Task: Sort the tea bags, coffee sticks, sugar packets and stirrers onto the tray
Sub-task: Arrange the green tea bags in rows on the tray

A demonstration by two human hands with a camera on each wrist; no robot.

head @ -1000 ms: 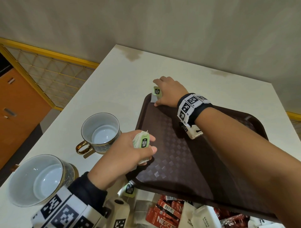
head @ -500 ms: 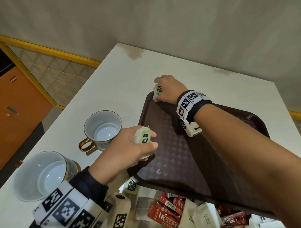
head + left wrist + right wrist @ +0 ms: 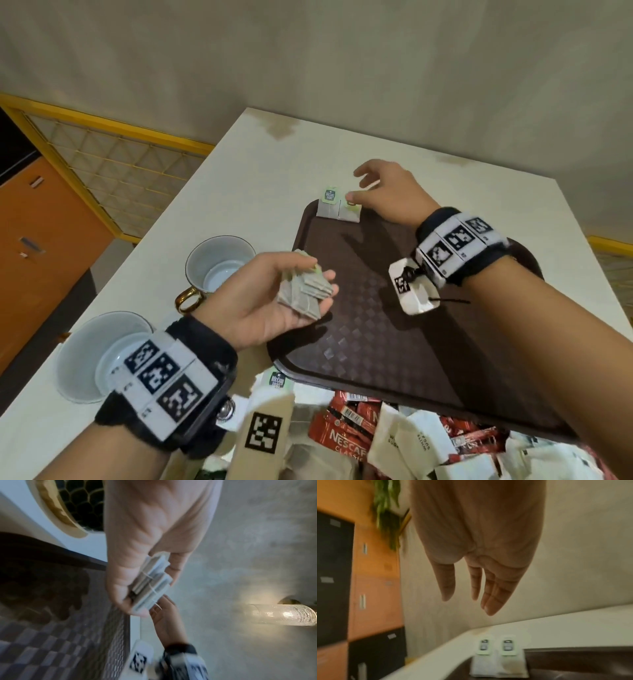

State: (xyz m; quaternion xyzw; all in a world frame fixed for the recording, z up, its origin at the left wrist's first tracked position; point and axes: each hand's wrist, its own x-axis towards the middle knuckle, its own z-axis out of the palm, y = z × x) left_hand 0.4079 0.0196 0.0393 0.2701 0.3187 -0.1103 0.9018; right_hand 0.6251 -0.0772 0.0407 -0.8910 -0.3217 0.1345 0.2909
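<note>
The brown tray [image 3: 394,329] lies on the white table [image 3: 212,192]. Two tea bags [image 3: 337,210] sit side by side, touching, at the tray's far left corner, their green tags leaning over the rim; the wrist view shows the same pair [image 3: 498,660] against the tray wall.

The right hand [image 3: 390,195] hovers just beyond that corner, above the pair. Its fingers [image 3: 491,596] are straight and slightly spread, and it holds nothing.

The left hand [image 3: 274,301] is palm-up over the tray's left edge. A fanned stack of tea bags [image 3: 306,291] rests in it, held between thumb and curled fingers [image 3: 123,588]; strings run across the stack.

Off the tray's near edge lies a loose heap: red coffee sticks [image 3: 342,435], white sugar packets [image 3: 407,442] and one more tagged tea bag [image 3: 278,379]. Stirrers cannot be made out.

Two empty cups stand left of the tray, a gold-handled cup [image 3: 219,267] and a nearer cup [image 3: 92,356].
</note>
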